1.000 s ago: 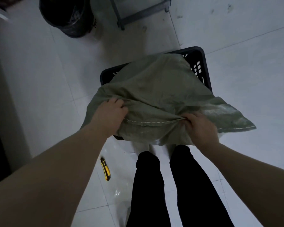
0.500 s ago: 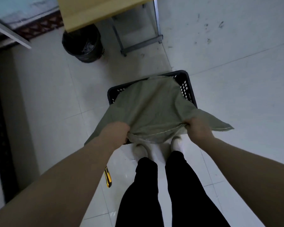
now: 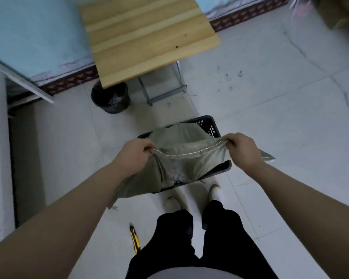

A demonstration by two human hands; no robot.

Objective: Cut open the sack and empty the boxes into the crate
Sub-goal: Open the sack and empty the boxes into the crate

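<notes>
Left hand (image 3: 132, 156) and right hand (image 3: 243, 151) each grip the stitched sack (image 3: 181, 164) edge, fingers curled, sack held above black crate (image 3: 209, 125) on floor, knife (image 3: 135, 239) beside left leg.

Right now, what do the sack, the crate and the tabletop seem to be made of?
The sack: likely woven plastic, dull grey-green, judging by stiff folds and stitched hem. The crate: black moulded plastic, matt, with a perforated wall. The tabletop: pale wood boards, smooth, showing plank seams and a knot.
</notes>
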